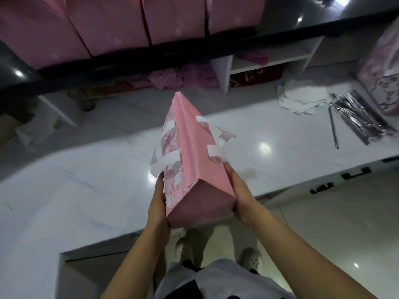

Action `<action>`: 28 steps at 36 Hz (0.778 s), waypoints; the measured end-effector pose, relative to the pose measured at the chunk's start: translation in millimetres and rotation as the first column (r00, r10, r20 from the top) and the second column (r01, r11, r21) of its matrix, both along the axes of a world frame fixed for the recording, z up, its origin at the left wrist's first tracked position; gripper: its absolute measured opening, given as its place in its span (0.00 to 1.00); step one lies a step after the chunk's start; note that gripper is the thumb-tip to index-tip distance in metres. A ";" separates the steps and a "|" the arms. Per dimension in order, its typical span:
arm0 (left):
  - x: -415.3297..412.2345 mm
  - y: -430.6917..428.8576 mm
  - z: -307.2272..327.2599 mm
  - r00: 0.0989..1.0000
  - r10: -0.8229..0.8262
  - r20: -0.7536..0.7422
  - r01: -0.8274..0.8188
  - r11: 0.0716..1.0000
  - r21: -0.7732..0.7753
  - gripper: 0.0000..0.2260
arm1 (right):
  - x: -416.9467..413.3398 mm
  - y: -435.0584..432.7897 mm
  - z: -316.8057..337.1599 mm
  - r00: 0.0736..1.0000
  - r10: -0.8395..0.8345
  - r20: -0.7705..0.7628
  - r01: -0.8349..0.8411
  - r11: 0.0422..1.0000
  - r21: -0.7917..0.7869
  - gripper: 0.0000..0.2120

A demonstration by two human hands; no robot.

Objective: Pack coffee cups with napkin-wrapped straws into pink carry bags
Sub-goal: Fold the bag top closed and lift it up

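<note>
A pink carry bag (194,156) with white handles is held in the air above the white counter (86,190), lying on its side with its base toward me. My left hand (158,203) presses against its printed left face. My right hand (239,195) holds its right face, fingers stretched along it. What is inside the bag is hidden. A stack of white napkins (302,100) and a heap of wrapped straws (358,117) lie at the counter's right end. No cup is in view.
Several pink bags (112,24) stand in a row on the dark ledge at the back. Another printed pink bag (382,78) sits at the far right. A white shelf unit (269,59) stands behind the counter. My feet show on the floor below.
</note>
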State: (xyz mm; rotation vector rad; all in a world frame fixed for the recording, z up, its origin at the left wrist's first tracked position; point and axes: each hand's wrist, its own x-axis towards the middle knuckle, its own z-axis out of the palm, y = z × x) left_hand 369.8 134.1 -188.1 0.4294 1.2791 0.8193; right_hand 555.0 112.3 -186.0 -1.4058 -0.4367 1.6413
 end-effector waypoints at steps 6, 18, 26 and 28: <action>60.2 -22.9 12.1 0.998 0.030 0.050 -0.033 0.997 0.066 0.20 | 60.1 -24.3 11.5 0.998 -0.025 -0.053 0.028 0.998 0.056 0.19; 194.3 -23.8 60.3 0.997 -0.075 0.003 0.069 0.930 0.362 0.18 | 197.7 -59.4 59.1 0.994 -0.086 -0.069 0.107 0.899 0.425 0.23; 286.2 19.2 122.7 0.987 -0.158 -0.027 0.147 0.825 0.545 0.13 | 282.5 -36.6 107.7 0.975 -0.176 0.136 0.033 0.718 0.695 0.23; 307.2 36.7 135.5 0.983 -0.185 -0.019 0.160 0.793 0.587 0.14 | 301.9 -23.3 117.0 0.966 -0.220 0.138 0.059 0.704 0.707 0.23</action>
